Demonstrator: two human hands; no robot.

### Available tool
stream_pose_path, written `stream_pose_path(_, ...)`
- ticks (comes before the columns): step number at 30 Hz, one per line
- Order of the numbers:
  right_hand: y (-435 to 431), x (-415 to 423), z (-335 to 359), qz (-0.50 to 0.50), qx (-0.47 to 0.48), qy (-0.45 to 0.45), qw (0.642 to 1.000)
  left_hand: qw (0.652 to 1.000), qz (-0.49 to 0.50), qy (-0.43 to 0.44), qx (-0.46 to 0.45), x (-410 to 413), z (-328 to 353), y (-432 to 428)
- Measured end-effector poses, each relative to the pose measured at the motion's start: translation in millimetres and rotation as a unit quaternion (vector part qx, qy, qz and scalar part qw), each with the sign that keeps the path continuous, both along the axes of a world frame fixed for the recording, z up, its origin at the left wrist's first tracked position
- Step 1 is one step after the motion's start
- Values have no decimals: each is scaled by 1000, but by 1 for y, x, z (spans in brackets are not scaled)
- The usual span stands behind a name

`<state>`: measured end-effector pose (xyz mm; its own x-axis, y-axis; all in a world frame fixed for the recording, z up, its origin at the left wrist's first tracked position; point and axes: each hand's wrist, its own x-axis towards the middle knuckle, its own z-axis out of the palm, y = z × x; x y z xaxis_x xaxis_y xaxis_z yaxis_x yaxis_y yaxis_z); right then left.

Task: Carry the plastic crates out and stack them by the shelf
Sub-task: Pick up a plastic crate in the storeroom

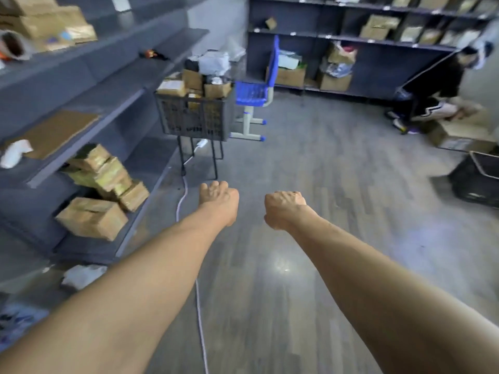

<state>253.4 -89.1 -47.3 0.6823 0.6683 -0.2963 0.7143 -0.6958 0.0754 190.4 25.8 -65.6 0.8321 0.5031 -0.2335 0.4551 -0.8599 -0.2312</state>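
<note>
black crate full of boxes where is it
Head view, left of centre: the black crate sits on a stand beside the left shelf, blue chair to its right.
</note>
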Motion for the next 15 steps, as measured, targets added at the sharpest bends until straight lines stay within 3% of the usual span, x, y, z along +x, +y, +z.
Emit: stream_pose_path(15,-235,204,10,-208,20,-11,978,978,-207,-14,-5,260,1,-216)
